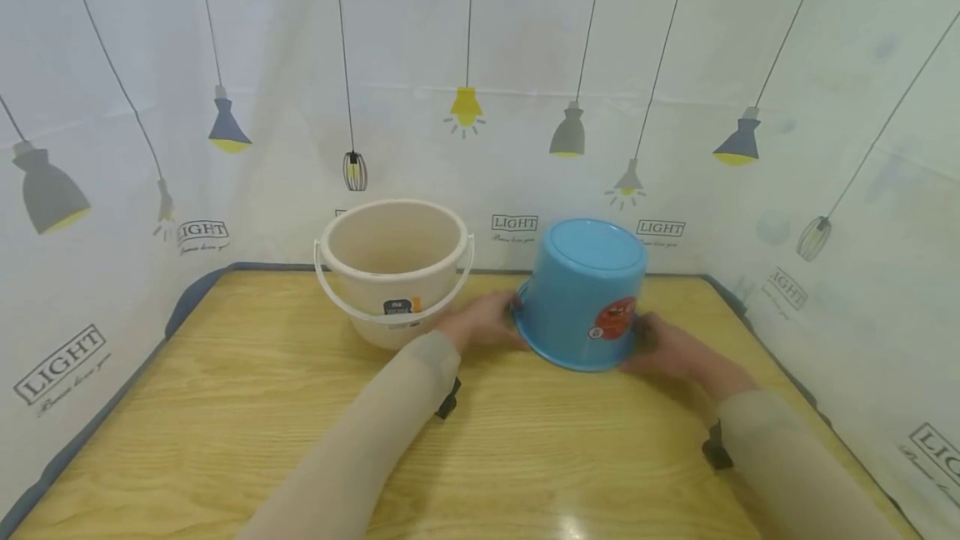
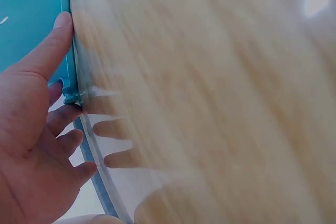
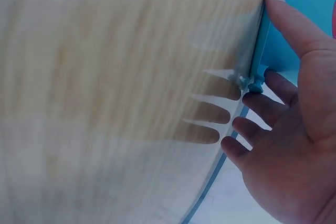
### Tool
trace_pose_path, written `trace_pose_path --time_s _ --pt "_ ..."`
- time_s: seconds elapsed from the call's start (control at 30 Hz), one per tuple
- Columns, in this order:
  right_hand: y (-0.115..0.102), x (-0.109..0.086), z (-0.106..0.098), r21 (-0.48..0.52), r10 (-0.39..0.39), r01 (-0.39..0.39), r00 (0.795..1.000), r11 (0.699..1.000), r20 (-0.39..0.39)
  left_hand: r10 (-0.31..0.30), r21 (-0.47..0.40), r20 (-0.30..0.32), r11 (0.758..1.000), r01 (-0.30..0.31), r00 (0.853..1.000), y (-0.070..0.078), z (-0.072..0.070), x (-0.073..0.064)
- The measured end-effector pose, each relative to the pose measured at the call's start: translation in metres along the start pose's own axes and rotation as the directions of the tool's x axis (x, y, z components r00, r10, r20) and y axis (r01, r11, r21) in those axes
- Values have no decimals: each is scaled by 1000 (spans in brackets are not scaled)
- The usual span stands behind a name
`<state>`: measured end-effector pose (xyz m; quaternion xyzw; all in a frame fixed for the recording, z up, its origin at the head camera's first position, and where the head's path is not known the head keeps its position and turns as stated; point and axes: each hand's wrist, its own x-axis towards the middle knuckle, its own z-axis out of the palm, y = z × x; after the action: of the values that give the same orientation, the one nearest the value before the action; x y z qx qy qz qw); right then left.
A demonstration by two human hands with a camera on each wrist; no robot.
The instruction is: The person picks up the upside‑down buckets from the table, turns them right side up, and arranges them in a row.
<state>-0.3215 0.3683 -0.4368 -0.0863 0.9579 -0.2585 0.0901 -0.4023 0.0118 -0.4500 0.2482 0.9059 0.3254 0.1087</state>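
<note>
A blue bucket [image 1: 581, 294] is upside down on the right part of the table, its base up and a red sticker [image 1: 615, 319] on its side. My left hand [image 1: 491, 319] grips its left side low down. In the left wrist view the thumb [image 2: 50, 48] lies along the rim, and the fingers reach round by a handle lug [image 2: 70, 92]. My right hand [image 1: 667, 348] holds the opposite side likewise, its thumb [image 3: 294, 22] on the rim. Left of it stands a beige bucket [image 1: 363, 290], upright, its white handle [image 1: 352, 312] hanging down in front.
The glossy wood-grain table [image 1: 517, 457] has a dark blue edge [image 1: 180, 307] on its far and side borders. White sheets [image 1: 405, 40] printed with hanging lamps enclose it at the back and both sides. The beige bucket stands close to my left wrist.
</note>
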Motion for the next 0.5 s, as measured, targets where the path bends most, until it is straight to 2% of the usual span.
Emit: trace_pose_path --time_s 0.33,0.5 --pt "-1 -1 3 -19 13 -13 1000 1000 -20 -5 120 -44 993 11 999 -1 1 6" --pt "0 -1 3 -24 15 -16 999 1000 -30 8 143 -58 990 0 998 1 1 7"
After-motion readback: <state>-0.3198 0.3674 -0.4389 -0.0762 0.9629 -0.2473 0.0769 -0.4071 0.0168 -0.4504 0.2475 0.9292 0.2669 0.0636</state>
